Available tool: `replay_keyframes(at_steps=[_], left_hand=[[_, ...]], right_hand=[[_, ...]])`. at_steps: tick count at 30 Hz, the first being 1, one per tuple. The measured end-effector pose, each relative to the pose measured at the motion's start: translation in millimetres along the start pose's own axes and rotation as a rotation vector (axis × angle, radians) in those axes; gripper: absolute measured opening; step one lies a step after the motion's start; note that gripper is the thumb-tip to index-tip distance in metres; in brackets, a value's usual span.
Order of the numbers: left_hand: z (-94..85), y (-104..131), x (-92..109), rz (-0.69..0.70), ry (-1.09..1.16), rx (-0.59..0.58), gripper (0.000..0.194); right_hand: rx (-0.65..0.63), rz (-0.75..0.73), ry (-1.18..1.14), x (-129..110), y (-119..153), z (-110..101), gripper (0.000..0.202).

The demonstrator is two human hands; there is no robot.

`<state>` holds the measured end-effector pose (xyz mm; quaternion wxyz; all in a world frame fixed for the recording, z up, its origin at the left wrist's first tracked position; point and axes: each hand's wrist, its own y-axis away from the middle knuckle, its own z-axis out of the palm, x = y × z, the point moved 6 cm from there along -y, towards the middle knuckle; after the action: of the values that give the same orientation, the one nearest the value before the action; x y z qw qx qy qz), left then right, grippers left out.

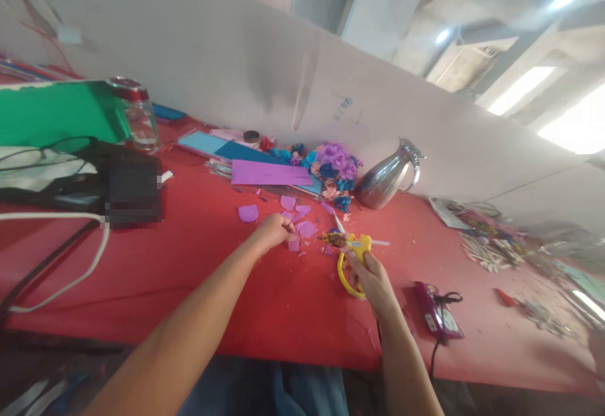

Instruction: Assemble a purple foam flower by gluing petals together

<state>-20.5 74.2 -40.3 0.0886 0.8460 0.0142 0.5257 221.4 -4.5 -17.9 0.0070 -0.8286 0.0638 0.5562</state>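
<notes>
Two hands; one grips glue gun.

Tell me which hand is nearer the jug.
Right. Your right hand holds the glue gun on the near side of the jug; your left hand is farther left, at the purple pieces.

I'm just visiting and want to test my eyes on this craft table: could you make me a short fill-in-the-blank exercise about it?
The right hand holds a ____ glue gun.
The left hand is at the ____-coloured cut pieces.
As pictured, the metal jug stands on the ____ side of the artificial flowers.
The tabletop nearest the person is ____ in colour.

Missing words: yellow; purple; right; red.
</notes>
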Motion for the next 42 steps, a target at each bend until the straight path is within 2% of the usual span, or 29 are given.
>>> replay_keyframes(at_steps=[5, 8, 11, 13, 14, 15, 17, 18, 20, 22, 29, 33, 37, 42], left_hand=[[-2.1, 2.0, 5.3, 0.047, 0.174, 0.011, 0.007], [-2.8, 3.4, 10.1, 0.069, 0.263, 0.0, 0.011], [-3.9, 3.8, 14.6, 0.096, 0.324, 0.014, 0.016], [-3.9, 4.0, 17.2, 0.11, 0.353, 0.021, 0.02], [-3.4, 4.4, 18.6, 0.117, 0.365, 0.017, 0.022], [-2.7, 5.0, 20.2, 0.124, 0.373, 0.008, 0.025], [-1.6, 6.7, 23.9, 0.14, 0.39, -0.016, 0.03], [-1.5, 7.6, 25.9, 0.154, 0.403, -0.026, 0.032], [-2.3, 8.6, 28.9, 0.18, 0.433, -0.041, 0.035], [-3.1, 8.4, 29.8, 0.199, 0.447, -0.05, 0.037], [-0.1, 6.8, 28.6, 0.223, 0.386, -0.031, 0.038], [-1.8, 11.2, 33.7, 0.208, 0.441, -0.006, 0.037], [-6.7, 16.7, 40.4, 0.214, 0.476, 0.039, 0.031], [-7.5, 15.3, 39.0, 0.192, 0.503, 0.043, 0.033]], right_hand=[[0.061, 0.161, -0.119, 25.9, -50.3, -52.7, 0.044], [0.185, 0.195, 0.145, 35.0, -68.7, -84.0, 0.036], [0.336, 0.142, 0.351, 22.5, -69.8, -96.6, 0.028], [0.406, -0.005, 0.455, -3.7, -64.3, -83.4, 0.017], [0.401, -0.117, 0.506, -21.3, -60.9, -68.0, 0.011], [0.303, -0.217, 0.493, -37.4, -58.8, -44.9, 0.012], [-0.04, -0.355, 0.375, -64.4, -53.8, 12.2, 0.019], [-0.158, -0.403, 0.34, -75.9, -50.2, 37.0, 0.021], [-0.24, -0.442, 0.308, -89.7, -46.7, 70.7, 0.02], [-0.235, -0.414, 0.259, -89.3, -48.6, 86.9, 0.019], [-0.17, -0.348, 0.122, -55.5, -61.3, 86.7, 0.02], [-0.104, -0.349, 0.137, -55.0, -62.1, 83.2, 0.02], [-0.095, -0.348, 0.108, -59.3, -59.7, 82.0, 0.02], [-0.186, -0.304, 0.071, -59.8, -58.1, 83.2, 0.019]])
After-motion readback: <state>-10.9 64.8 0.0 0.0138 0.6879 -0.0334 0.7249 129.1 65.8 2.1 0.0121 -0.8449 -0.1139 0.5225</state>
